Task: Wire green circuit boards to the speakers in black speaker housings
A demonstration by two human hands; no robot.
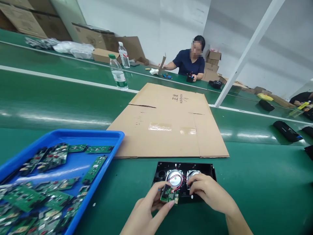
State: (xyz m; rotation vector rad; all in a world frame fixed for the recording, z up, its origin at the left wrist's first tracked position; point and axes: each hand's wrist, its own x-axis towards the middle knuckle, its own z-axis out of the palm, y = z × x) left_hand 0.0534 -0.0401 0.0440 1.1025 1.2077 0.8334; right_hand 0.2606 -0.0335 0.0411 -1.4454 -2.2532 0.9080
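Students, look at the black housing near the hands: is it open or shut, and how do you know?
Open: the black housing shows its inside, with two round speakers and red wires exposed.

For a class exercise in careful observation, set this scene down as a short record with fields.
Left hand: holds a green circuit board
Right hand: over the black speaker housing, grip unclear
Left side: blue plastic tray with more circuit boards
Beyond the housing: flattened cardboard box
Background: green-capped bottle, white-capped bottle, person in navy shirt
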